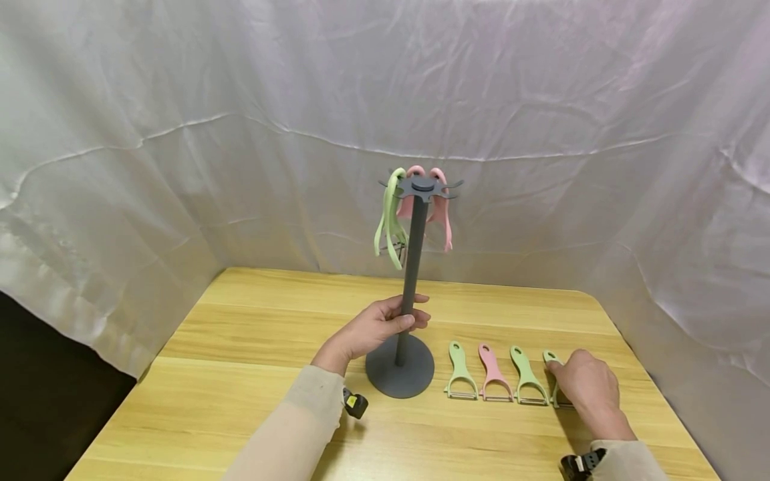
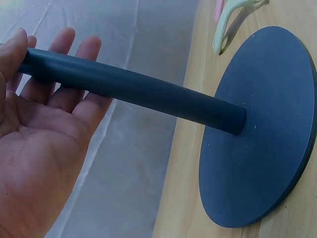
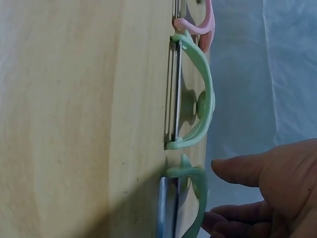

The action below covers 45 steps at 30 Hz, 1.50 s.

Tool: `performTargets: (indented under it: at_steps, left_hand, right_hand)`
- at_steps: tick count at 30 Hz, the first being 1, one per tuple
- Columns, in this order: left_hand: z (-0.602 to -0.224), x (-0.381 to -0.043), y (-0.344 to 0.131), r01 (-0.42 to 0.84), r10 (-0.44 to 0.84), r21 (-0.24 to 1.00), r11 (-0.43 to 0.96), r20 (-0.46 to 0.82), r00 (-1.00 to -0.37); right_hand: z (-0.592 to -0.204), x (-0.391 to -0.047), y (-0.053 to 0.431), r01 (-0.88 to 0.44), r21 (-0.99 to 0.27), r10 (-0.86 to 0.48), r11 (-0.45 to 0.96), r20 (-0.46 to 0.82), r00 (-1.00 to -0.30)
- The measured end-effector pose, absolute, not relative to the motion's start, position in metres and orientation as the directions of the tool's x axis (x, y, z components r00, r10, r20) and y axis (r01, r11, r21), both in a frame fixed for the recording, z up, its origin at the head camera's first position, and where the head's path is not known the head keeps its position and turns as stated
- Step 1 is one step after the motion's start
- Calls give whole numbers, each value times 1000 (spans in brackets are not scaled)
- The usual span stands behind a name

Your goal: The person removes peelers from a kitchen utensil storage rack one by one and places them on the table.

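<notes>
My left hand (image 1: 373, 327) grips the pole of a dark grey stand (image 1: 415, 260), thumb in front and fingers behind it. The stand's round base (image 2: 267, 163) is on the table. From its top hooks hang a green peeler (image 1: 388, 214) and two pink peelers (image 1: 442, 217). At the right, my right hand (image 1: 589, 384) is over the rightmost green peeler (image 1: 550, 356) of a row, partly hiding it. In the right wrist view, the thumb (image 3: 237, 169) and fingers are spread apart beside that peeler's curved head (image 3: 198, 186).
Between the stand and my right hand lie a green peeler (image 1: 459, 367), a pink peeler (image 1: 493, 371) and another green peeler (image 1: 526, 374), blades toward me. The wooden table (image 1: 240, 334) is backed by pale curtains (image 1: 301, 80) on three sides.
</notes>
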<state>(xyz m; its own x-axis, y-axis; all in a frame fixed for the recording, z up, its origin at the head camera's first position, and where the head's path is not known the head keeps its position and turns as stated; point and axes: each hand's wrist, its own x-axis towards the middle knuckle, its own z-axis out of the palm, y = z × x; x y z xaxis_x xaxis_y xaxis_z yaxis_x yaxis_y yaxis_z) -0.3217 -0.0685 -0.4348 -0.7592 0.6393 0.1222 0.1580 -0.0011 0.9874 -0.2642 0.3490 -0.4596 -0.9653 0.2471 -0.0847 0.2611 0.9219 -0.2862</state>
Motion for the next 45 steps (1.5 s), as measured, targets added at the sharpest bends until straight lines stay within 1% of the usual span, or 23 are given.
performTargets:
  at_steps: [3,10,15,20,27,30,33,38,45]
  left_hand:
    - [-434,-322,-68,164,633,986,-1,127,-763]
    - [-435,-321,-67,181,602,983,-2,146,-785]
    - [-436,-317,-67,167,565,986,5,135,-814]
    - [-438,-312,-67,172,516,985,34,130,-846]
    - [-444,-306,-66,202,462,977,66,149,-874]
    - [-447,-302,-66,214,440,972,93,152,-885]
    - [-451,-298,-65,228,418,965,127,157,-895]
    - [-456,-292,-67,251,399,953,168,167,-901]
    - [-467,-285,-69,219,380,952,213,125,-916]
  right_hand:
    - [-456,-265,347,235,-286,233,929,-44,-972]
    - [-446,-264,326,132,-295,184,946,157,-970]
    - [-440,-265,302,87,-354,175,931,223,-959]
    - [-438,-265,276,-2,-435,163,901,341,-926]
    - [-438,-269,241,-133,-472,128,871,480,-868]
    - [-437,-269,227,-186,-498,102,847,496,-863]
    - [-435,-270,213,-217,-533,85,818,485,-871]
    - [-432,-270,191,-230,-562,63,795,452,-890]
    - [-433,-269,167,-246,-603,44,759,424,-905]
